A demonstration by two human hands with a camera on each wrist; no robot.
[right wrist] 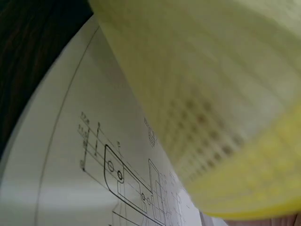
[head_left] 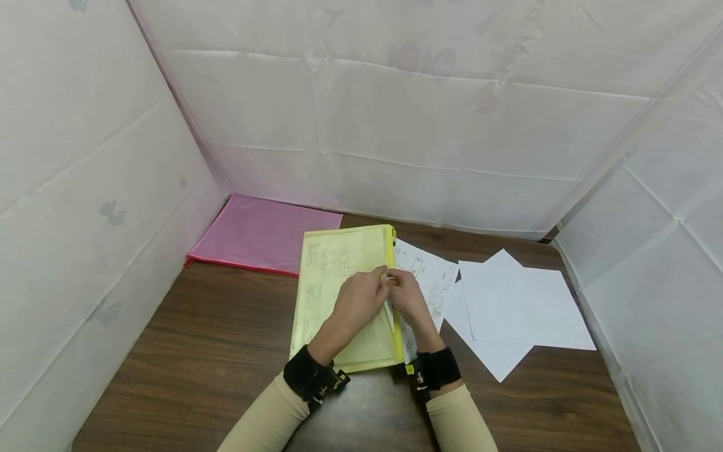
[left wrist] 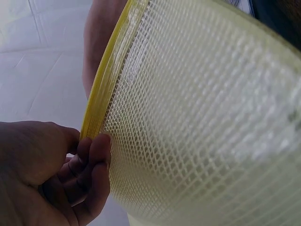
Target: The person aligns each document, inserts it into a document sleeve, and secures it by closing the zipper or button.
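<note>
Pink mesh pouch (head_left: 262,233) lies at ten o'clock on the wooden table (head_left: 203,351), against the white sheeting. Just right of it, at the table's centre, sits the yellow mesh pouch (head_left: 339,276), a printed sheet showing through its weave. Your left hand (head_left: 357,303) reaches in from six o'clock, forearm angled toward one o'clock, wrist strapped in black, and its curled fingers (left wrist: 91,162) pinch the pouch's yellow zip edge; the left wrist view shows that edge lifted and bowed. Your right hand (head_left: 408,300) comes in from six o'clock leaning toward eleven, meeting the left at the same edge, fingers bent and pinching there; whether they hold the pouch's rim or the paper at the opening, you cannot tell from these views. Under the right hand lies a drawing sheet (right wrist: 94,155) with technical line work, tucked partly beneath the pouch. At three o'clock, blank white sheets (head_left: 519,307) overlap, well apart from both hands.
</note>
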